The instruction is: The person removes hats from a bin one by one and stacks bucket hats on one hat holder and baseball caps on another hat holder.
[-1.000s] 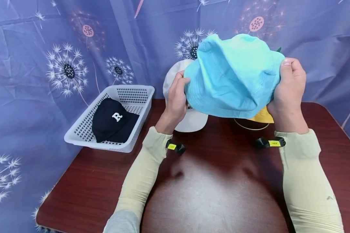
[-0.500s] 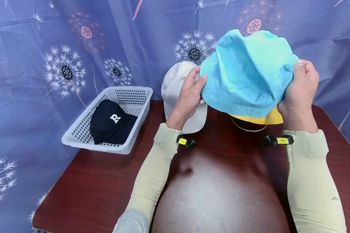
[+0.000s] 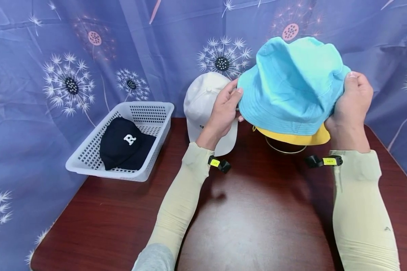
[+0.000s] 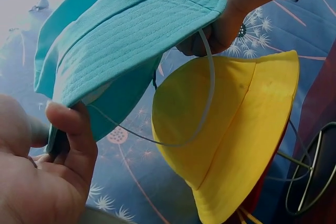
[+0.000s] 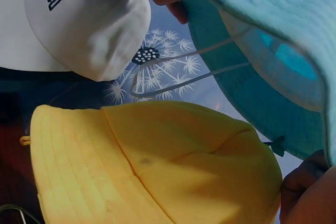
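Observation:
A light-blue bucket hat (image 3: 295, 86) is held up by its brim, its crown dented. My left hand (image 3: 224, 109) pinches the brim's left edge between thumb and fingers. On the opposite side, my right hand (image 3: 354, 101) grips the brim, its fingers partly hidden behind the fabric. A thin pale cord (image 4: 210, 85) dangles in a loop from under the blue hat. Below and behind it, a yellow bucket hat (image 4: 226, 129) sits on a stand with a wire ring base (image 3: 286, 150). In the head view the blue hat covers most of the yellow one.
A white cap (image 3: 205, 98) with dark lettering stands left of the yellow hat, partly behind my left hand. A white perforated basket (image 3: 146, 175) at the table's left holds a black cap (image 3: 120, 141) bearing a white R. Behind the dark red table (image 3: 122, 214) hangs a dandelion-print cloth (image 3: 176, 45).
Both hands have carried the blue hat to the right, over the yellow hat, then slowed. More of the white cap shows. The view has shifted slightly.

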The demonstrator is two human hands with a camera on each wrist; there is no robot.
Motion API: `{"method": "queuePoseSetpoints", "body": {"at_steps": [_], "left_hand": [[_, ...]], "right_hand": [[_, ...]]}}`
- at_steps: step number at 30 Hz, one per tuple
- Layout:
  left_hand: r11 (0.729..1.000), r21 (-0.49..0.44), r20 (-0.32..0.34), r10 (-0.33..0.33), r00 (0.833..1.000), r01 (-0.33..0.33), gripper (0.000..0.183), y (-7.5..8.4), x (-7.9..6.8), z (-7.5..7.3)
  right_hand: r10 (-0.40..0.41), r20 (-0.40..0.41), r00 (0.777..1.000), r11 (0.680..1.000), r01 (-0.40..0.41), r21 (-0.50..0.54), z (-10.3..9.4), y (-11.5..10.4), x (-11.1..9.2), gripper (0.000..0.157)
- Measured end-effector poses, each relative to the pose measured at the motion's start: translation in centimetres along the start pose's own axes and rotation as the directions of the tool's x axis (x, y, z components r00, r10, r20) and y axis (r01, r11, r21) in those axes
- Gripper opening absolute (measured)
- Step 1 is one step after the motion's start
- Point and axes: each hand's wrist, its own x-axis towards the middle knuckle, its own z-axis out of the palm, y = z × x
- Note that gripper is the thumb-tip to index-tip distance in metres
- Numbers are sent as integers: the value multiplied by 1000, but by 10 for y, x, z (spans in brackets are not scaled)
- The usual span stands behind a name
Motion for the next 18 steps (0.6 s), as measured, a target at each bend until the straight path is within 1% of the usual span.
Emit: {"method": "queuePoseSetpoints", "body": {"at_steps": [4,9,14,16,18], "left_hand": [[999,-34,24,-3,1000,4,48,-2,2,4],[997,-53,32,-48,998,50,52,-5,3,7],[995,-54,12,-84,996,85,55,-9,4,8],[994,-65,5,-93,996,93,57,-12,4,9],[992,-78,12,-99,995,100,58,-16,5,10]], "right_hand": [[15,-23,1000,1000,-15,-9,-4,-3,3,24],[19,-39,999,1000,-19,-8,-10,-4,9,24],[29,-51,998,1000,-29,-10,-15,-3,15,27],[38,-67,997,999,-39,-14,-17,-3,18,27],[53,-88,995,998,-55,-19,-20,-4,21,27]]}}
